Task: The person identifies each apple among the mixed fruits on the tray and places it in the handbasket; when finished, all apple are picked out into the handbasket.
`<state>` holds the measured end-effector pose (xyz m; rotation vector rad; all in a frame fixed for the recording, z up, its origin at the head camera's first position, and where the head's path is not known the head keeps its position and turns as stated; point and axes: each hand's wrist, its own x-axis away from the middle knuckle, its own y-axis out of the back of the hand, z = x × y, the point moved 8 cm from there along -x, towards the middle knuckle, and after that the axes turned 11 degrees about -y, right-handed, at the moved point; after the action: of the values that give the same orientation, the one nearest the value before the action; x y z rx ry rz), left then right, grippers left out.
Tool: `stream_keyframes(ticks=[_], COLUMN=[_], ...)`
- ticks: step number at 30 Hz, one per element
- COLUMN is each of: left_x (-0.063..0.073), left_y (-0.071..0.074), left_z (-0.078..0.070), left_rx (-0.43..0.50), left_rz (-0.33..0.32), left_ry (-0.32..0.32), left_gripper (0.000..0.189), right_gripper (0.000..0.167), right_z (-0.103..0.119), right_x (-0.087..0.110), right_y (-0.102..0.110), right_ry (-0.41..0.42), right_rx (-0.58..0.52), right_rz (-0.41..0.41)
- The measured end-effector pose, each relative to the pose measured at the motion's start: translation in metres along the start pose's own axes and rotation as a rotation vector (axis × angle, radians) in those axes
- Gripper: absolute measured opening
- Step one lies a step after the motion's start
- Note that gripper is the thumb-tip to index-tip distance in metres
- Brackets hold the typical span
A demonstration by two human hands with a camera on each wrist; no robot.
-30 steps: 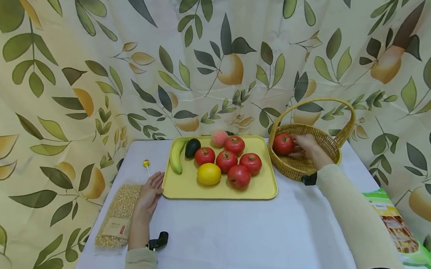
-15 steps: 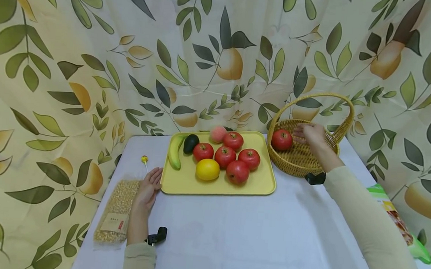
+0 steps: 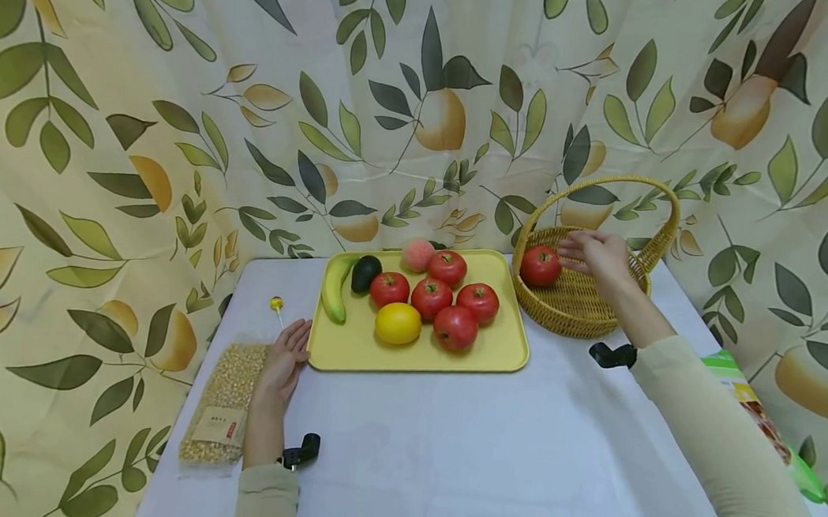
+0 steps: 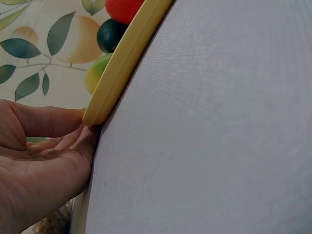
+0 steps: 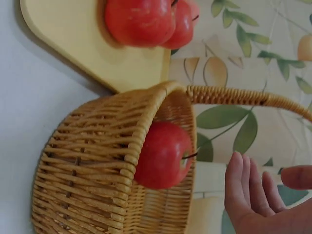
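A red apple (image 3: 541,265) lies in the left part of the wicker basket (image 3: 572,324), its stem showing in the right wrist view. Over the basket, my right hand (image 3: 602,258) holds nothing; its fingers (image 5: 236,185) are extended and apart from the apple. My left hand (image 3: 285,364) is at the near left corner of the yellow tray (image 3: 407,364), its digits touching the rim (image 4: 92,113). On the tray are several red apples (image 3: 455,328), a yellow lemon (image 3: 398,323), a banana (image 3: 334,289), a dark green avocado (image 3: 366,274) and a pink peach (image 3: 417,255).
A clear bag of pale kernels (image 3: 224,397) lies left of my left forearm. Beyond it is a yellow lollipop (image 3: 277,304). A green printed packet (image 3: 754,406) lies at the right, partly behind my right sleeve. Patterned cloth (image 3: 393,131) hangs behind the white table (image 3: 445,450).
My right hand has let go of the apple in the basket and risen back from it. The left hand stays at the tray corner. The head view has tilted slightly.
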<state>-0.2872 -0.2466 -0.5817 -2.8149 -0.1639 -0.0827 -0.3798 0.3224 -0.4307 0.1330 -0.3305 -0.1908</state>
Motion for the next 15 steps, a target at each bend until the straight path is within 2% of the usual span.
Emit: stream_keyframes(ticks=[6,15], left_x=[0.000,0.000], left_y=[0.001,0.001], left_z=[0.000,-0.002], left_rx=[0.001,-0.019], left_rz=[-0.012,-0.009], left_ry=[0.018,0.025], left_gripper=[0.083,0.082], right_gripper=[0.053,0.039], right_z=[0.003,0.005], right_x=[0.020,0.041], right_y=[-0.007,-0.019], right_ry=[0.011,0.042], right_rx=[0.038,-0.005], right_rz=[0.009,0.045])
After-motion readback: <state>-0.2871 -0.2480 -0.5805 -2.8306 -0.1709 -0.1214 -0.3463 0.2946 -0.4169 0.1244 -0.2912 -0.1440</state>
